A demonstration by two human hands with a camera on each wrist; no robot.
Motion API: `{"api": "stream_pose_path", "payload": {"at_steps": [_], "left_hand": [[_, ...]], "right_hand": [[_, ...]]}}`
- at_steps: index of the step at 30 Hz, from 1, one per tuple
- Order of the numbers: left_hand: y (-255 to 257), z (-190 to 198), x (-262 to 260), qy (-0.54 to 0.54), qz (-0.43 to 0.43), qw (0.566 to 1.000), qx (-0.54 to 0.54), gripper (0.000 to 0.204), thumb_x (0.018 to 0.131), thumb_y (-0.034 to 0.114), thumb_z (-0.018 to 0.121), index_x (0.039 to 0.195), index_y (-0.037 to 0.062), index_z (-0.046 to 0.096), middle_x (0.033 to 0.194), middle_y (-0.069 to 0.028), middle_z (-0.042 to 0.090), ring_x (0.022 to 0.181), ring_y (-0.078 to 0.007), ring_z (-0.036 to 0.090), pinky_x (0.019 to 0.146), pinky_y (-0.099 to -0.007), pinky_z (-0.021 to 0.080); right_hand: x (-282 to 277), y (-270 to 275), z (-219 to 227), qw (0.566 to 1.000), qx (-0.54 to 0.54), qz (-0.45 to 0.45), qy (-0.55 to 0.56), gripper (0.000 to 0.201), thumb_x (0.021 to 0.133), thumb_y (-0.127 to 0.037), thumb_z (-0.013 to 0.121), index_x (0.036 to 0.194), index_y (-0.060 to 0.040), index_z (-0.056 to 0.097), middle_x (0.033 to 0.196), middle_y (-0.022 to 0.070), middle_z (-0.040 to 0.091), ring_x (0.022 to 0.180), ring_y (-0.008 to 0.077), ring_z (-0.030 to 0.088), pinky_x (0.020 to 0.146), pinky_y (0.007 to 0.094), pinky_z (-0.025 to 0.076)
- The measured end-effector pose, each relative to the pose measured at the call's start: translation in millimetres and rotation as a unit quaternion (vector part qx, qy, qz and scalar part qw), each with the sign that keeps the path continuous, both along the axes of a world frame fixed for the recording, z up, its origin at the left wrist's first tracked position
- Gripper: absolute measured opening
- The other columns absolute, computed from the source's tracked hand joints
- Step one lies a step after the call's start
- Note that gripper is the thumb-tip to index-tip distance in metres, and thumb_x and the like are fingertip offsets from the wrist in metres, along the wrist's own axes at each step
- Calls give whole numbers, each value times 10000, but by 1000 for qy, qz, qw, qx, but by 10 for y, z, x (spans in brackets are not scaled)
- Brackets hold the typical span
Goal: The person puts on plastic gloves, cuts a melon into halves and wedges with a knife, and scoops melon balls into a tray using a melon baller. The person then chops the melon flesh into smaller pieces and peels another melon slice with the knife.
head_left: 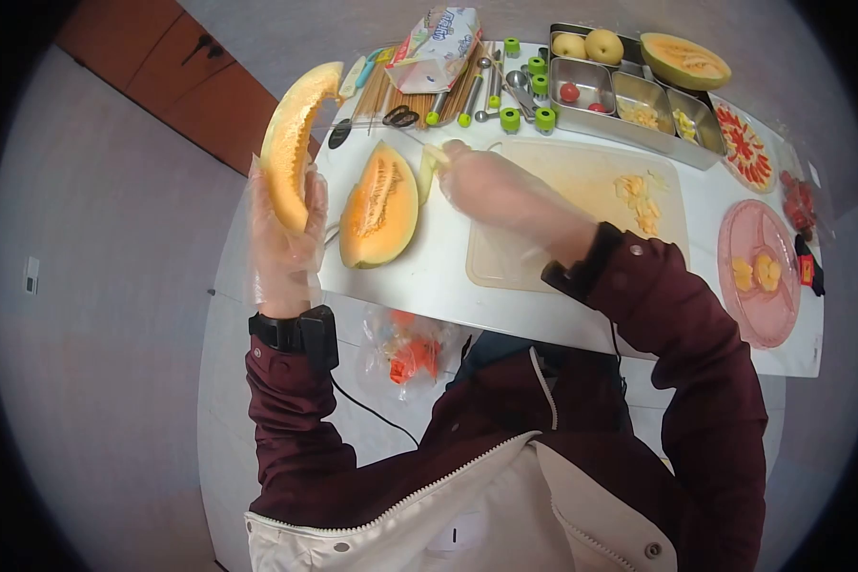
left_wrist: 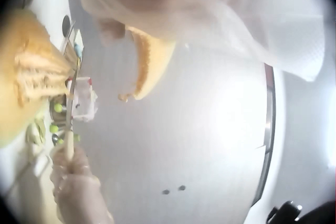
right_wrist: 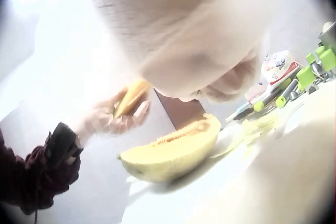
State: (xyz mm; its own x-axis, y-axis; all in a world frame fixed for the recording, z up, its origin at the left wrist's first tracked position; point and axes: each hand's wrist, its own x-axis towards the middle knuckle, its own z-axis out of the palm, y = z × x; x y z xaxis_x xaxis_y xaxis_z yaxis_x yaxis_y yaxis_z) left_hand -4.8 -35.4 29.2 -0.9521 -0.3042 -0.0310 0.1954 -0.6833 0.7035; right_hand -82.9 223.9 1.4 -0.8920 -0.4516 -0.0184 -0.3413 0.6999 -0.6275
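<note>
My left hand (head_left: pixel 286 243), in a clear plastic glove, holds a curved slice of orange-fleshed melon (head_left: pixel 281 143) upright above the table's left edge. Ragged, seedy flesh lines the slice's inner side. The gloved right hand (head_left: pixel 491 181) grips a knife by its pale handle (left_wrist: pixel 69 145), and the thin blade (left_wrist: pixel 73 92) points away from that hand. Between the hands, a large melon wedge (head_left: pixel 391 214) lies on the table with its cut, seeded face up. Strips of pale peel (head_left: pixel 427 173) lie beside the wedge, close to the right hand's fingers.
A cutting board (head_left: pixel 505 267) bears melon scraps (head_left: pixel 639 205) under the right forearm. Behind are skewers (head_left: pixel 377 100), a plastic packet (head_left: pixel 439 48), green-handled tools (head_left: pixel 510 119) and a steel tray (head_left: pixel 629 133) of fruit. A pink divided plate (head_left: pixel 758 329) is at right. A bag (head_left: pixel 410 357) hangs at the front edge.
</note>
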Motion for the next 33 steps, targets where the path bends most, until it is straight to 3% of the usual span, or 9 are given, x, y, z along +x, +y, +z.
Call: {"api": "stream_pose_path", "payload": {"at_steps": [4,6,9,13,16,18,21,25,33], "left_hand": [[133,120,82,-28,-46,997,54,487,1096,458,513,1344,44,574,1160,-116,692,1076,-251,685,896,-371,605],[101,63,78,18,-208,976,55,518,1093,495,499,1317,35,579,1092,-110,683,1036,-245,688,838,-371,612],[401,147,167,-22,-221,970,93,554,1089,523,486,1301,19,572,1023,-94,661,954,-253,687,806,-371,619],[673,74,210,-74,-294,944,134,557,1102,511,461,1288,-5,564,980,-82,651,887,-242,658,735,-354,587],[864,-79,250,-63,-340,923,166,552,1111,494,442,1281,-20,551,877,-73,618,831,-216,608,653,-329,514],[940,-204,305,-93,-332,926,158,589,1110,514,433,1286,-32,567,775,-30,573,775,-204,532,634,-325,452],[966,-277,497,-139,-297,925,194,604,1110,522,430,1289,-38,567,770,-16,566,727,-170,480,605,-292,408],[733,-318,717,-140,-295,929,177,630,1106,548,420,1275,-41,567,734,2,540,703,-138,472,593,-259,394],[360,-96,841,-188,-171,966,-38,618,1141,519,321,1199,-25,608,621,15,467,571,-89,413,517,-202,349]], "right_hand": [[-39,239,-12,997,-38,48,38,331,1074,-268,544,1255,9,543,804,163,674,725,270,670,649,379,506],[126,412,187,967,-231,-8,-107,344,1080,-316,569,1249,-17,552,759,10,561,658,121,523,599,303,430],[270,722,307,948,-302,22,-102,394,1060,-285,551,1299,27,568,851,152,662,780,204,650,696,359,504],[444,993,431,953,-291,-39,-70,399,1049,-280,580,1351,-19,570,870,129,668,773,154,620,696,335,495],[482,1166,345,973,-227,-52,5,394,1031,-266,617,1376,-81,573,930,159,709,777,233,674,702,375,513],[451,1221,183,949,-182,-16,257,371,1009,-254,653,1353,-128,601,976,194,720,829,347,702,728,428,537],[476,1193,251,969,-144,-11,201,361,982,-236,684,1324,-138,625,1024,205,718,906,415,688,762,471,549],[439,1022,290,972,-92,29,215,345,972,-225,690,1301,-134,642,1034,159,727,897,383,700,764,463,561],[264,543,185,937,-117,86,316,348,952,-204,704,1296,-165,668,1058,84,724,872,310,710,733,401,575]]}}
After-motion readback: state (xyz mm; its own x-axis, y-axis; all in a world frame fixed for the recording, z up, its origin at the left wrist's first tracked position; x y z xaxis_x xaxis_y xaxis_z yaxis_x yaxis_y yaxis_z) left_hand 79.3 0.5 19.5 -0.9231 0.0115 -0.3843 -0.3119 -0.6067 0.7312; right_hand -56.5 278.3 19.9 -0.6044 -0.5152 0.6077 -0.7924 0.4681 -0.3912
